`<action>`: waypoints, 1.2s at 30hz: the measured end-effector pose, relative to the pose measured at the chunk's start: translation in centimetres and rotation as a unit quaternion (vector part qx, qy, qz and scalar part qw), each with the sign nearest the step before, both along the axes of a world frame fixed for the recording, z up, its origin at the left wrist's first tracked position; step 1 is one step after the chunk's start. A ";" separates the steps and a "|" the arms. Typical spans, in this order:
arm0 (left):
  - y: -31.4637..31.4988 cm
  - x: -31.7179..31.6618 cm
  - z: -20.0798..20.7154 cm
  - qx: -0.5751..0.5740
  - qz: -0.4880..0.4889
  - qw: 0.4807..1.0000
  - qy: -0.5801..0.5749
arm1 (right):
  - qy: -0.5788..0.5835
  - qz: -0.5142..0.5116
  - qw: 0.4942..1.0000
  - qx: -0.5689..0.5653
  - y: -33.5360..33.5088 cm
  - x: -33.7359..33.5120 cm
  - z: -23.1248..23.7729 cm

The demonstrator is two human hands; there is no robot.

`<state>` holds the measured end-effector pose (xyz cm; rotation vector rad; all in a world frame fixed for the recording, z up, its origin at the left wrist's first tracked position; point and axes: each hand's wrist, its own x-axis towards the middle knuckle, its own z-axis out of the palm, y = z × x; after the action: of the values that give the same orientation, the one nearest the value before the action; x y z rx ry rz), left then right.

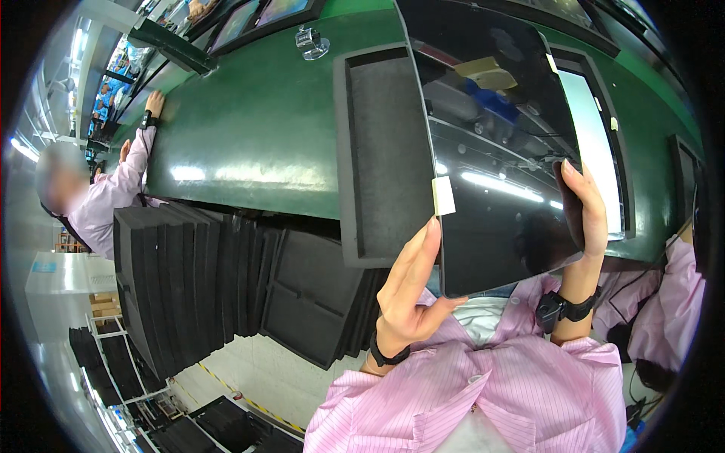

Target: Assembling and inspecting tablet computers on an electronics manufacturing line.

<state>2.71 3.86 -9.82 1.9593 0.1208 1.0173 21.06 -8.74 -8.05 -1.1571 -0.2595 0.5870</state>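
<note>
A large glossy black display panel (498, 174) is held up in front of me, tilted, with ceiling lights reflected in its face. My left hand (411, 302) is closed on its lower left corner, the thumb under the bottom edge and the fingers along the side. Just above those fingertips a pale tape tab (444, 196) sticks out from the edge. My right hand (589, 208) grips the lower right edge, thumb on the glossy face; its other fingers are hidden. Behind the panel, a black foam tray (349, 151) lies on the green bench, partly covered.
Another panel with a pale, bright face (596, 143) lies behind, at the right. A small clear and metal object (311, 43) stands on the green bench (242, 128). Stacked black foam trays (189, 279) fill the near left. A co-worker's arm (140, 151) rests on the bench's left end.
</note>
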 end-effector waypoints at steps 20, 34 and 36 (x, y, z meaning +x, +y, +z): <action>-0.5 0.6 -0.9 0.107 0.073 0.992 0.008 | 0.005 0.022 1.000 -0.001 -0.2 0.3 -0.3; -1.0 0.8 -0.4 0.035 0.066 0.997 0.002 | 0.001 -0.011 1.000 -0.006 0.2 -0.1 0.0; -0.8 1.1 -0.4 0.025 0.061 0.998 -0.017 | 0.001 -0.010 1.000 -0.010 -0.1 0.1 -0.1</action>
<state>3.80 3.05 -10.19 1.9983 0.2007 1.1413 21.16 -8.86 -8.20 -1.1777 -0.2411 0.5746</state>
